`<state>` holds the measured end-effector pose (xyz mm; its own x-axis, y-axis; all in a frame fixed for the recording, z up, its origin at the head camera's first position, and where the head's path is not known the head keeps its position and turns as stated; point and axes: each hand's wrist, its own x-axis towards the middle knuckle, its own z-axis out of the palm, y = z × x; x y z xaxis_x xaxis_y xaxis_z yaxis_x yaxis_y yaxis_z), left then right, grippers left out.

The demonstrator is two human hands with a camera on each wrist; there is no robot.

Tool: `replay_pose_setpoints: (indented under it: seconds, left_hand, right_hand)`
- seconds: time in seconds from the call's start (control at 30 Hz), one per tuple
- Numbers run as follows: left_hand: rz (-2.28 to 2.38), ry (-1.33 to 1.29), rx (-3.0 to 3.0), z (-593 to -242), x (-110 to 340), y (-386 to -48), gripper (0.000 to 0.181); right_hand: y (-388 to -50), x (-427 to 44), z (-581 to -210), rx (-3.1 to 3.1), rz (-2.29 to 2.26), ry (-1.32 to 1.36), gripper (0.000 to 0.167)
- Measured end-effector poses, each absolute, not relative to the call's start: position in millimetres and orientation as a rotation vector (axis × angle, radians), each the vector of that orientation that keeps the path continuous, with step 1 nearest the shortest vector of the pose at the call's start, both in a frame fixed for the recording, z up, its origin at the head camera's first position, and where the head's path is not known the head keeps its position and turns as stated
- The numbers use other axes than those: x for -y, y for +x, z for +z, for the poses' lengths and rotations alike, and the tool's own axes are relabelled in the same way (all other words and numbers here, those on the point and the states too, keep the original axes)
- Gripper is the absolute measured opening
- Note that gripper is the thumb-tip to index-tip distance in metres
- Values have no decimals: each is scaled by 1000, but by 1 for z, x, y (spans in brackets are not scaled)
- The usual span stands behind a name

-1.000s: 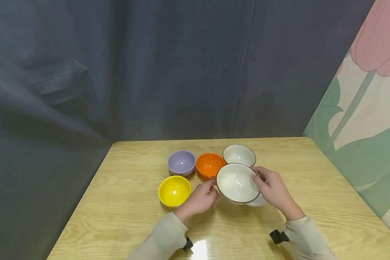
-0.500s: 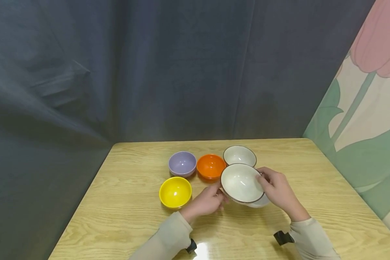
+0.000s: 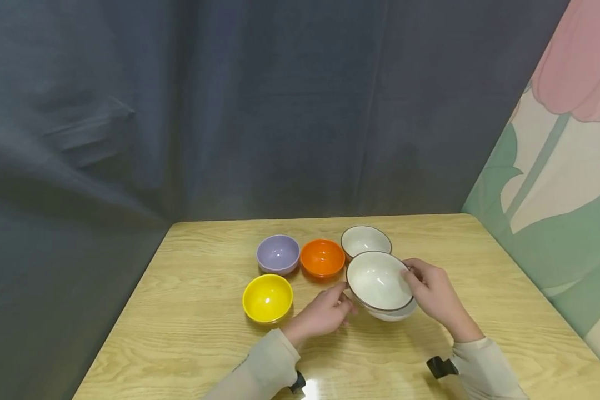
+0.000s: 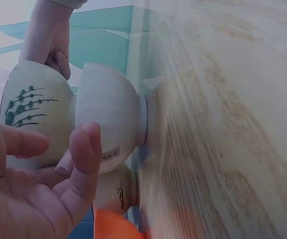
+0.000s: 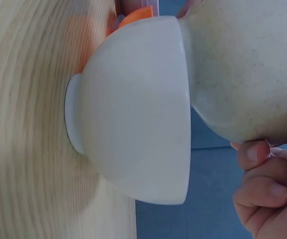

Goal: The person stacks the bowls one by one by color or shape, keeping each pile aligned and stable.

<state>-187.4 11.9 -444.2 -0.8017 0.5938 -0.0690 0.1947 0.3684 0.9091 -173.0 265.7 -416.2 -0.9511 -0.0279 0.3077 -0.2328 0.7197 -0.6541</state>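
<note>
My right hand (image 3: 437,297) pinches the right rim of a dark-rimmed white bowl (image 3: 380,280), thumb inside. That bowl is tilted above a plain white bowl (image 3: 392,315) on the table, mostly hidden in the head view. In the left wrist view, green sprigs mark the held bowl (image 4: 34,104), close against the plain bowl (image 4: 111,109). My left hand (image 3: 322,314) is at its left side, fingers loosely bent; contact is unclear. From the right wrist, curled fingers of the right hand (image 5: 273,194) support the speckled bowl (image 5: 248,69) beside the plain bowl's mouth (image 5: 138,109).
Another dark-rimmed white bowl (image 3: 365,240) stands behind the held one. Left of it are an orange bowl (image 3: 322,258) and a purple bowl (image 3: 278,254), with a yellow bowl (image 3: 267,299) nearer. A dark curtain (image 3: 280,111) hangs behind the wooden table (image 3: 180,333).
The held bowl has moved right, more directly above the plain white bowl. Both hands have shifted right with it. The other bowls keep their arrangement.
</note>
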Motion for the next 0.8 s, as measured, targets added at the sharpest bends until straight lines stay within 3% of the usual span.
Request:
replay_pose_setpoints:
  seconds: [0.63,0.8]
  left_hand:
    - [1358,748,-2310,-446,-23,-187,53]
    - [1384,711,-2268,-444,-26,-188,63]
  right_hand:
    - [-174,-277,-428,2644,1040,174,27]
    - [-172,-280,-434,2642,1049,158,27]
